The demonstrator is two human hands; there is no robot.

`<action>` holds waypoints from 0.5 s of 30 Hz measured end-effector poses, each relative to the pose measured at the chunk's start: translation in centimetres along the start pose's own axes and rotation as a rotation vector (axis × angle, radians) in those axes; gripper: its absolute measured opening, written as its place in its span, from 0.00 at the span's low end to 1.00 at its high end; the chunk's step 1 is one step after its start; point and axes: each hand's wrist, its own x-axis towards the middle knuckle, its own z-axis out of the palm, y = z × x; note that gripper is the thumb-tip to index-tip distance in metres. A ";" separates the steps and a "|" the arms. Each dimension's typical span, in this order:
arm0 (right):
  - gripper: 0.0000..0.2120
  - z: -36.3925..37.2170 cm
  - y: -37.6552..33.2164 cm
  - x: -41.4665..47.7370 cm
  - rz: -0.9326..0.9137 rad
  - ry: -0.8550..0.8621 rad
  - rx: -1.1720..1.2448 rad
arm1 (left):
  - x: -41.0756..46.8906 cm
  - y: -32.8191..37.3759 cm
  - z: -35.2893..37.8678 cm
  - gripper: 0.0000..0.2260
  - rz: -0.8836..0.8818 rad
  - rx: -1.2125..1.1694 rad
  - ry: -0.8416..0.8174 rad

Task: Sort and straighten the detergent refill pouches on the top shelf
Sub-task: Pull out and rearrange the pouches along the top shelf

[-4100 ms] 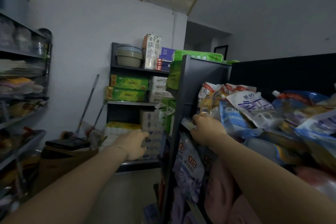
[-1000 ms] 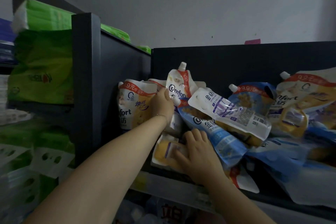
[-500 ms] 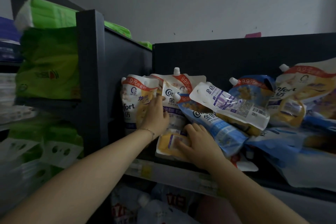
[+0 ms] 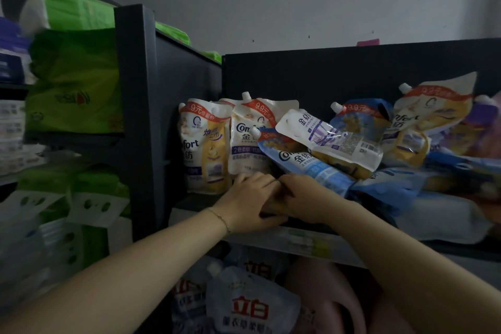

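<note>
A dark shelf unit (image 4: 135,116) fills the middle of the view, and bulky green packs (image 4: 73,81) are stacked on and beside it at the left. The detergent refill pouches are found on the top shelf (image 4: 311,243), against its dark back panel. At the right they are piled in a loose heap (image 4: 433,133), tilted and overlapping. At the far left a yellow-and-white pouch (image 4: 208,149) is stood upright against the side wall, and a white pouch (image 4: 246,144) is stood upright just beside it, touching it. A blue pouch (image 4: 306,163) is leaned against the white one, spout up and to the left, and a pouch with a clear back (image 4: 333,138) is laid slantwise across it. On the shelf below, a pale pouch with red characters (image 4: 249,304) can be seen. The left hand (image 4: 249,200) and the right hand (image 4: 303,198) are brought together, touching, at the shelf's front edge, below the white and blue pouches. The fingers are bent over a dark gap, and it cannot be told whether anything is held by either hand. A thin bracelet (image 4: 221,219) is worn on the left wrist.
</note>
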 end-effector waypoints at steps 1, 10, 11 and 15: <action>0.10 -0.3 0.0 -0.6 -0.005 0.019 -0.019 | -0.1 0.1 0.3 0.24 0.005 0.016 0.004; 0.15 -3.2 0.9 -4.1 0.070 -0.218 -0.503 | 0.3 2.0 1.5 0.18 0.029 -0.185 0.103; 0.17 -3.0 0.8 -4.2 0.072 -0.211 -0.569 | 0.5 2.3 1.5 0.19 -0.024 -0.235 0.107; 0.15 -2.9 0.9 -4.1 0.079 -0.229 -0.586 | 0.5 2.9 1.5 0.16 -0.020 -0.164 0.169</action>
